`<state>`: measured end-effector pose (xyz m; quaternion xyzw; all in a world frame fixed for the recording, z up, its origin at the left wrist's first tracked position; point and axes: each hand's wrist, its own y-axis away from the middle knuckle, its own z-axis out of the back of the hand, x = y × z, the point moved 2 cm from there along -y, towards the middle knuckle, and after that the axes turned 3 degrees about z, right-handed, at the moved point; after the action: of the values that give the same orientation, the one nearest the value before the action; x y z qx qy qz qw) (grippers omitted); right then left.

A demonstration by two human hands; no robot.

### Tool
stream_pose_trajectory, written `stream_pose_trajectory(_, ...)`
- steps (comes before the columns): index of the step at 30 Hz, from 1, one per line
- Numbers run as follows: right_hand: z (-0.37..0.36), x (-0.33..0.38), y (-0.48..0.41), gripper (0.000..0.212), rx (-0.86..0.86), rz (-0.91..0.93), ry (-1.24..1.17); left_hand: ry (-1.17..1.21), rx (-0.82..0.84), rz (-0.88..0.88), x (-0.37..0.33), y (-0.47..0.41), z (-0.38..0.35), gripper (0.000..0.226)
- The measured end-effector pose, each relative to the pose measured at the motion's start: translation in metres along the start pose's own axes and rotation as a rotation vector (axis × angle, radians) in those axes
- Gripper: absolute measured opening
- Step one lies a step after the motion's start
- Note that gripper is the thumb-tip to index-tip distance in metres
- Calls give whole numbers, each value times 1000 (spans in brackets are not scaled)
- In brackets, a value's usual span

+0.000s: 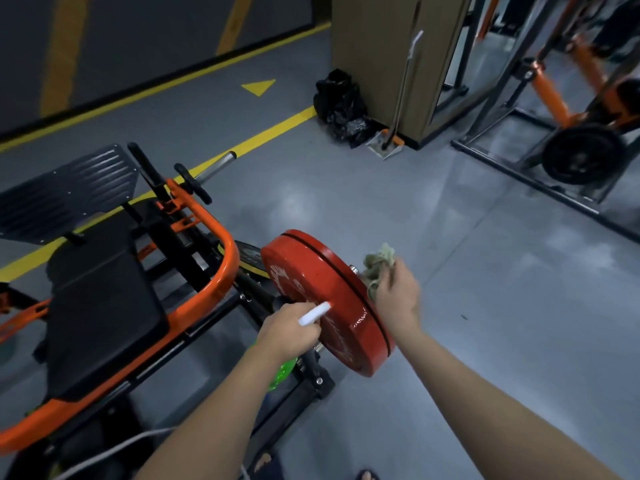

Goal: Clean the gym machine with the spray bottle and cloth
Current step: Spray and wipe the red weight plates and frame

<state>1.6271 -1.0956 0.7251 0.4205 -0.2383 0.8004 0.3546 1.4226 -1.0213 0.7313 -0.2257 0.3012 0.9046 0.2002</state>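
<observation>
Hands meet at a red weight plate (pixel 318 282) in the head view, just below the middle of the picture. The plate stands on edge on the gym machine (pixel 227 268), whose orange tube frame and black pad (pixel 100 306) fill the eight o'clock area. A ribbed black footplate (pixel 69 192) sits at nine to ten o'clock.

The left hand (pixel 291 329), at the plate's seven o'clock, is curled round the head of the spray bottle (pixel 315 314). Its white nozzle points at the plate's near face and almost touches it, and the green body shows under the wrist.

The right hand (pixel 398 299), at the plate's three o'clock, clutches the cloth (pixel 377 263). The pale, crumpled cloth is bunched at the plate's outer face beside the metal bar end. Whether it touches the bar I cannot tell.

A white cable (pixel 114 448) trails across the machine's base at seven o'clock. On the grey floor (pixel 485 306) at twelve o'clock, a black bag (pixel 341 105) and a dustpan (pixel 386 145) sit against a brown column. A yellow arrow (pixel 259 86) is painted at eleven o'clock. A second orange machine (pixel 554 98) with a black plate (pixel 583 155) stands at two o'clock, well apart.
</observation>
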Motion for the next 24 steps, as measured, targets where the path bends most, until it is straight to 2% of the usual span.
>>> stream_pose_trajectory(2,-26,8,7,29,186,140,58,92,-65,-4,0,-5,11,11)
stream_pose_trajectory(4,-58,8,14,43,427,298,211,78,-99,-62,-1,-8,25,14)
stream_pose_trajectory(6,-82,2,19,52,556,402,322,91,-135,-133,0,-9,39,16)
stream_pose_trajectory(10,-101,-2,9,57,536,542,460,206,-203,-165,2,-21,64,6)
stream_pose_trajectory(14,-116,18,-26,59,628,518,536,288,-220,-143,-3,-34,80,4)
stream_pose_trajectory(19,-141,43,-58,62,720,485,620,344,-268,-133,-11,-47,94,31)
stream_pose_trajectory(21,-141,40,-53,66,742,488,587,320,-263,-150,-16,-45,97,34)
stream_pose_trajectory(24,-117,16,-24,64,592,557,496,274,-206,-95,-16,-45,93,19)
